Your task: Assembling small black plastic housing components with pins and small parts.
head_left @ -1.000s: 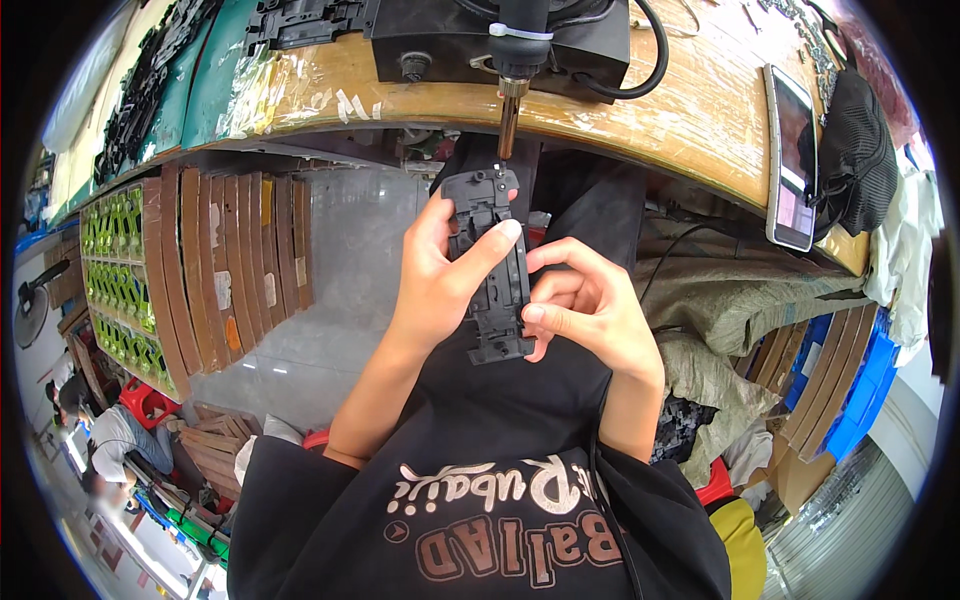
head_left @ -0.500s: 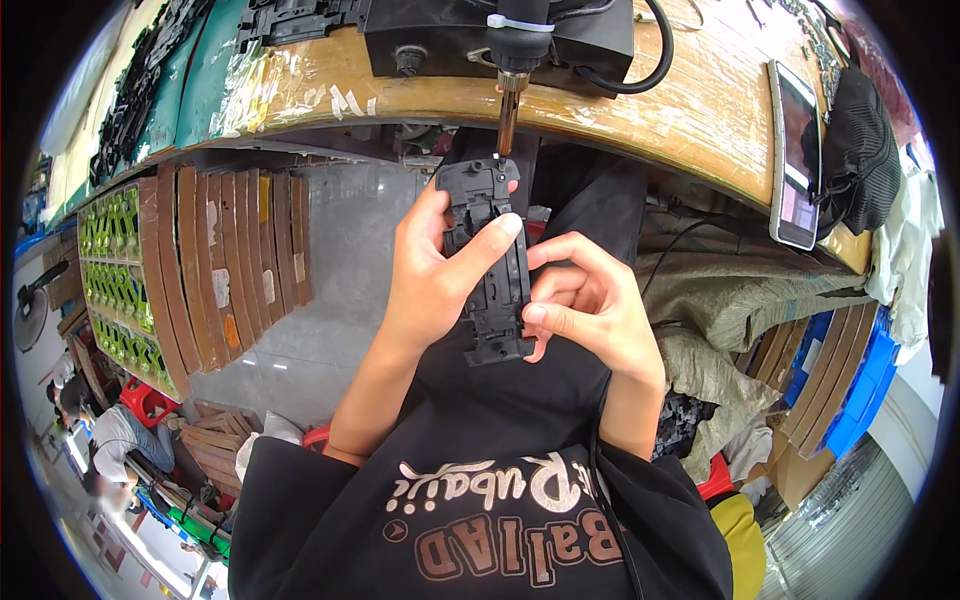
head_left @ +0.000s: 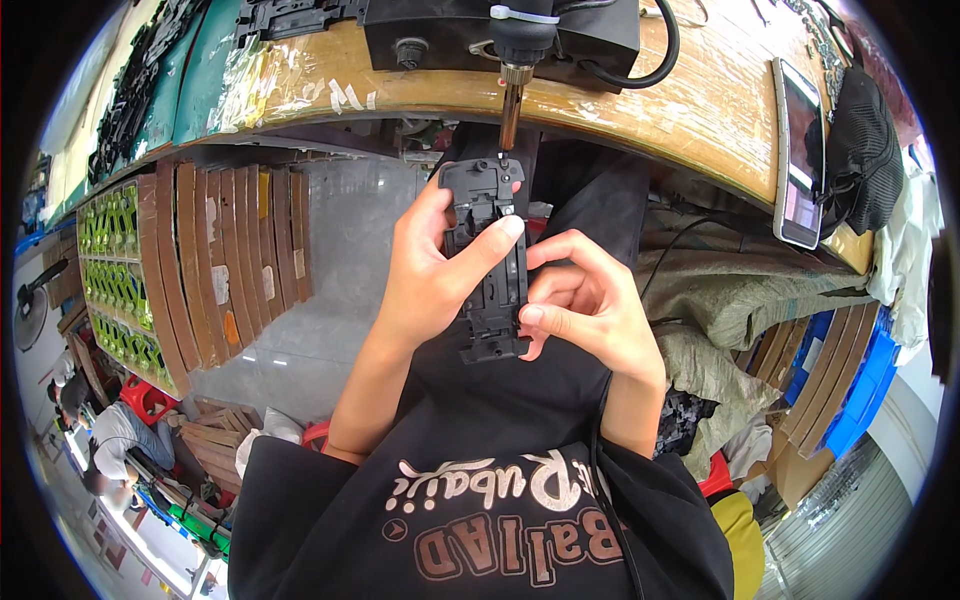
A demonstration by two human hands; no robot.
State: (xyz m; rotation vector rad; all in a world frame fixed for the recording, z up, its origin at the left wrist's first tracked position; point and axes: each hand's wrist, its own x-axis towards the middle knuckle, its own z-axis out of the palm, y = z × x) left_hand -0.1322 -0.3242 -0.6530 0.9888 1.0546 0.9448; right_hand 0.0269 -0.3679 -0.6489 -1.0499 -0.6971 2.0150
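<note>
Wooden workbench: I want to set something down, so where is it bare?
The scuffed wood between the looped black cable and the smartphone looks open. Crowded: the far left, with black plastic parts, and the right end, with the black mesh bag.

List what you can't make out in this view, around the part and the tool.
In the head view:
- Underside of the black plastic part: faces away from the camera.
- Most of the left hand's fingers: hidden behind the part.
- Anything small within the right hand's curled fingers: the fingers hide it.
- Top of the upright tool: cut off by the upper edge.
- Whether its tip touches the part: too small to tell.
</note>
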